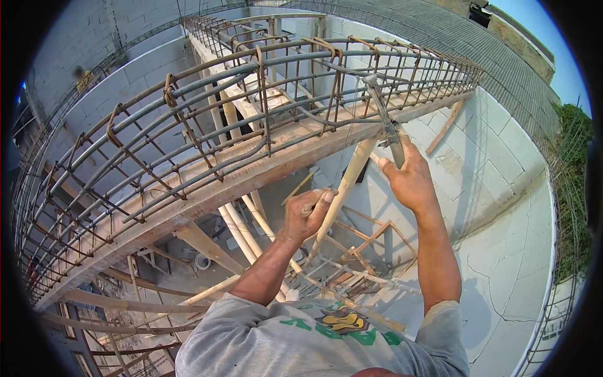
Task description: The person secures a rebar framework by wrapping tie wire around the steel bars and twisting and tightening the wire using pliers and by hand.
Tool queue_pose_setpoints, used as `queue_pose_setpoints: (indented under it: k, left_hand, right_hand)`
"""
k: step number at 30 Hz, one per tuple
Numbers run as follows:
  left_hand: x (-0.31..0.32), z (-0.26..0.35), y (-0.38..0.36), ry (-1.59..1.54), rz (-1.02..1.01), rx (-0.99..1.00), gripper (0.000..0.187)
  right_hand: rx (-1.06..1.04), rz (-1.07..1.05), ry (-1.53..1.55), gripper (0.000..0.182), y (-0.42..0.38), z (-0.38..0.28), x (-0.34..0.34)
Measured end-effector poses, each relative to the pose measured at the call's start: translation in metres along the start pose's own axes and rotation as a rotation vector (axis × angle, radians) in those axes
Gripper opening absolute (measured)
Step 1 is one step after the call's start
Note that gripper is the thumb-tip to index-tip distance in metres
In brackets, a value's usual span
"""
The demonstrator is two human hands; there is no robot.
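Observation:
My right hand [409, 174] is wrapped round the handle of a hammer [384, 113], whose metal head points up and away beside the rebar cage [295, 63]. Lower and to the left, my left hand [308, 212] is closed in front of the wooden formwork beam [251, 169], apart from it. Whatever its fingers hold, if anything, is too small to make out. Tied steel bars and stirrups of the cage lie along the top of the beam, and a slanted pole [345, 188] props it from below.
Far below, timber scraps [370, 242] and several poles lie or lean over the floor. A grey block wall [502, 163] with cracks curves round on the right. Behind it are a corrugated roof [433, 31] and green plants [573, 188]. Another person [83, 78] is at the far left.

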State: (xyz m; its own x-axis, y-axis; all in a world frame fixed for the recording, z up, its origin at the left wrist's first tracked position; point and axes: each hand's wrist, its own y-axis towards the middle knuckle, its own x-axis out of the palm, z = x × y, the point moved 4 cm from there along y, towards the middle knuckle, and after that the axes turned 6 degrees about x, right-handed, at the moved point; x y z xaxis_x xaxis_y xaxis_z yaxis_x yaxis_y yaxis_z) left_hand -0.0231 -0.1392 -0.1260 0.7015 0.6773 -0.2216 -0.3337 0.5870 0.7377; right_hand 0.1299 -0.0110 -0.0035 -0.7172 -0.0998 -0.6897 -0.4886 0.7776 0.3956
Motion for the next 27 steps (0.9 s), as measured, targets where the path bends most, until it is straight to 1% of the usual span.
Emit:
queue_pose_setpoints:
  k: [1, 4, 7, 10, 13, 16, 18, 20, 22, 25, 27]
  left_hand:
    - [0.006, -0.002, -0.001, 0.003, 0.017, -0.01, 0.029]
    - [0.021, -0.01, -0.003, 0.017, 0.039, -0.048, 0.029]
    - [0.031, -0.021, -0.001, -0.066, 0.089, -0.043, 0.033]
    - [0.029, -0.013, 0.004, -0.072, 0.047, -0.143, 0.038]
    - [0.034, -0.024, 0.002, -0.175, 0.005, -0.309, 0.044]
    - [0.044, -0.059, 0.0, -0.463, -0.093, -0.418, 0.048]
    - [0.045, -0.066, 0.007, -0.452, -0.131, -0.426, 0.051]
    - [0.045, -0.071, 0.012, -0.475, -0.16, -0.445, 0.053]
    - [0.046, -0.075, 0.016, -0.532, -0.18, -0.487, 0.054]
    - [0.056, -0.079, 0.023, -0.556, -0.261, -0.547, 0.058]
    - [0.062, -0.073, 0.027, -0.727, -0.344, -0.5, 0.061]
  right_hand:
    - [-0.035, 0.026, -0.045, 0.058, 0.001, 0.002, 0.001]
    - [0.031, -0.022, -0.07, 0.065, -0.001, -0.011, -0.002]
    - [-0.073, 0.057, -0.165, 0.066, -0.001, -0.014, 0.001]
    - [-0.039, 0.04, -0.168, 0.067, 0.001, -0.017, 0.002]
    - [0.034, -0.037, -0.148, 0.065, 0.006, -0.015, 0.001]
    - [0.045, -0.181, -0.078, 0.066, 0.015, 0.007, 0.012]
    - [0.086, -0.222, 0.058, 0.059, 0.017, 0.02, 0.023]
    - [0.111, -0.35, 0.32, 0.054, 0.018, 0.022, 0.029]
    - [0.126, -0.575, 0.708, 0.049, 0.015, 0.016, 0.033]
    - [0.143, -0.701, 1.018, 0.04, 0.014, 0.013, 0.034]
    - [0.096, -0.774, 1.076, 0.041, 0.018, 0.02, 0.038]
